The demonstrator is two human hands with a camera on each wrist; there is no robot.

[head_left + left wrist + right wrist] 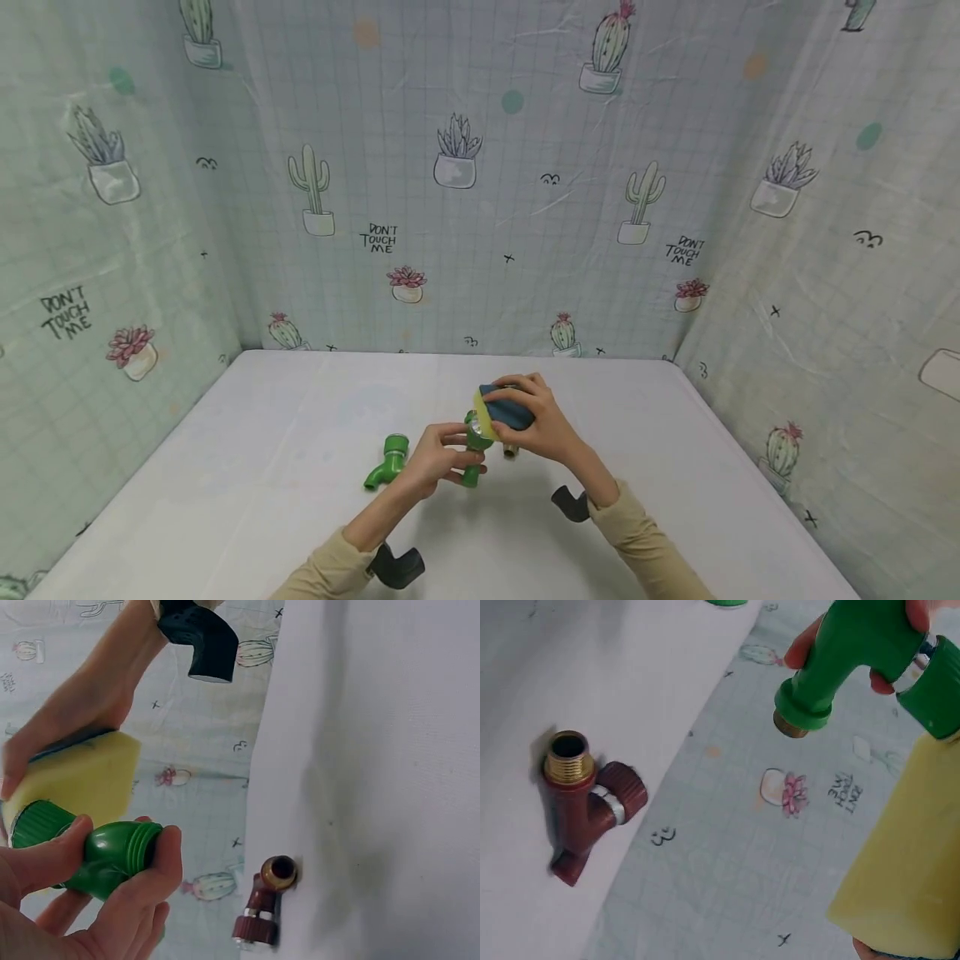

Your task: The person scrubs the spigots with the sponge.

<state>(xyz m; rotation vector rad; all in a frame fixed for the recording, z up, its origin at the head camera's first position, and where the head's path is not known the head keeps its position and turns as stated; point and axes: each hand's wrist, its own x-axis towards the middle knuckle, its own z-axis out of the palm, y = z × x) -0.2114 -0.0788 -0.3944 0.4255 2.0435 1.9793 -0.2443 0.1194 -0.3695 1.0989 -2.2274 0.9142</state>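
Observation:
My left hand (438, 457) grips a green plastic tap (471, 477) above the table, thumb and fingers around its body; its brass thread shows in the right wrist view. In my right hand (551, 427) is a sponge (512, 411) with a yellow face and a dark blue backing. The sponge's yellow face meets the tap's ribbed green knob (37, 823). Beyond the hands a maroon tap (574, 806) with a brass threaded end lies on the table, mostly hidden in the head view. A second green tap (390, 462) lies left of my left hand.
The white table (300, 433) reaches back to a cactus-print curtain (480, 250), which also stands along both sides. Black curved devices sit at both wrists, one by the left sleeve (399, 568) and one by the right sleeve (570, 504).

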